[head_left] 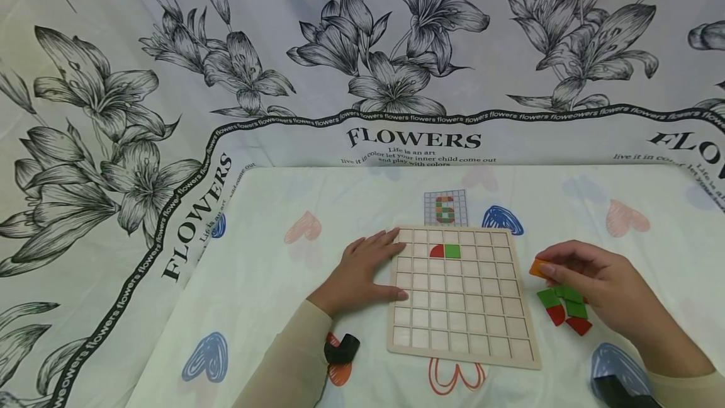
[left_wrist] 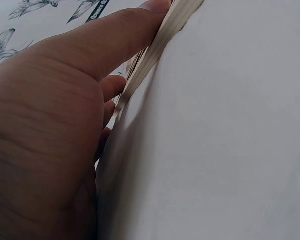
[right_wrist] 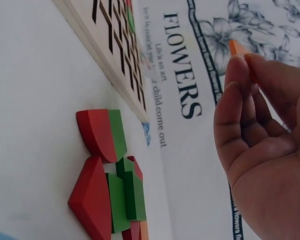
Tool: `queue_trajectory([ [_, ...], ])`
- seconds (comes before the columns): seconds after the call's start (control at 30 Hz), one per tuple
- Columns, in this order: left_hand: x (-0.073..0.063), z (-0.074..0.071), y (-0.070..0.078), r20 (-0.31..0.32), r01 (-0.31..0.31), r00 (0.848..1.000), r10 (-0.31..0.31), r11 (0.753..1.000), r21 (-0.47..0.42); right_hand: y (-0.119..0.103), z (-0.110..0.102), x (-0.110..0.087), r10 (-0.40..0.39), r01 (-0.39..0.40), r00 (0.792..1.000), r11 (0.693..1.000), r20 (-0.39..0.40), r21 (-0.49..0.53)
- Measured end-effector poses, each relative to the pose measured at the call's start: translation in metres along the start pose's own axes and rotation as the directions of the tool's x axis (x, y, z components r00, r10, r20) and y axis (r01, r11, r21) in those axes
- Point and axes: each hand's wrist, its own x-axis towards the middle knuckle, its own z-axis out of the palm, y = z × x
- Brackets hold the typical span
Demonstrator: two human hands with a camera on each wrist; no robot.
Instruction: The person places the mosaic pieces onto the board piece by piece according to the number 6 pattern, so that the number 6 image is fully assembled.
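My right hand [head_left: 603,285] pinches an orange block [head_left: 538,267] between thumb and fingertips, to the right of the wooden grid board [head_left: 467,301]. Below that hand lies a small pile of green blocks [head_left: 575,308] and red blocks [head_left: 579,325], some partly hidden. My left hand [head_left: 362,272] rests at the board's left edge, fingers spread, with thumb and fingertips on the rim. On the board, a red quarter-round block [head_left: 437,251] sits in a cell of the second row, with a green square block [head_left: 452,251] in the cell to its right.
A small pattern card [head_left: 445,208] with a coloured figure on a grid lies behind the board, its lower edge at the board's back rim. The tablecloth [head_left: 283,307] has printed hearts. A flower-printed cloth [head_left: 396,49] hangs behind the table.
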Motion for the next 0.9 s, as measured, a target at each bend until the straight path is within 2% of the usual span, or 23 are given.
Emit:
queue_trajectory([
  [0.33,0.000,0.001,0.000,-0.004,-0.002,1.000,0.002,1.000,0.000,-0.005,0.006,0.000,-0.040,0.040,0.999,0.998,0.005,-0.038],
  [0.9,0.000,0.001,-0.003,-0.008,-0.013,1.000,0.013,1.000,-0.010,-0.010,0.017,0.001,-0.100,0.099,0.995,0.995,0.023,0.021],
])
